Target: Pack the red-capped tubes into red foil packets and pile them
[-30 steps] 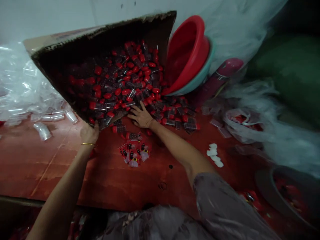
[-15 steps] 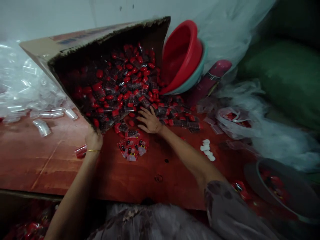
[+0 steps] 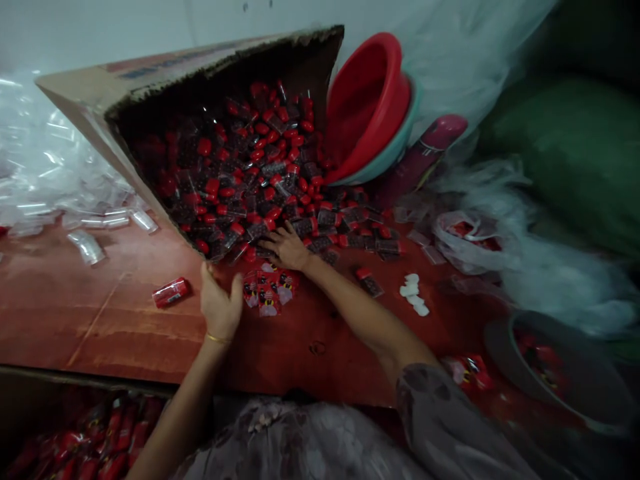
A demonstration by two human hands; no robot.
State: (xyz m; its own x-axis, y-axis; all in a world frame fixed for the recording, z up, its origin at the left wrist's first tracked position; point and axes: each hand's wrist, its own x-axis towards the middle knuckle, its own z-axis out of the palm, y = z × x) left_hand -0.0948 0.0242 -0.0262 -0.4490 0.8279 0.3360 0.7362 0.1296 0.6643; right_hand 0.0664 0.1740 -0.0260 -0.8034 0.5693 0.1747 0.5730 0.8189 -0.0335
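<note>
A cardboard box [image 3: 75,83] lies tipped on its side, its open mouth facing me. Many small clear containers with red caps [image 3: 270,160] and dark contents fill it and spill onto the red tabletop [image 3: 125,333]. At the box's lower front corner is my left hand [image 3: 221,308], empty, with thumb and fingers apart. My right hand [image 3: 289,248] rests with fingers spread on the spilled containers at the box's mouth. Just below it lies a small pile of printed red packets [image 3: 269,293]. A red-wrapped cylinder [image 3: 171,292] lies left of my left hand.
Right of the box lean a red basin [image 3: 395,87] and a pale blue one [image 3: 414,113], beside a pink-capped bottle [image 3: 443,133]. Clear plastic pieces [image 3: 60,160] heap at left. White pieces [image 3: 414,293], a plastic bag [image 3: 470,243] and a grey tub [image 3: 515,347] lie right.
My left hand has let go of the box's corner and moved right and down. My right hand has shifted slightly left. A red-capped container now lies apart, right of my right forearm.
</note>
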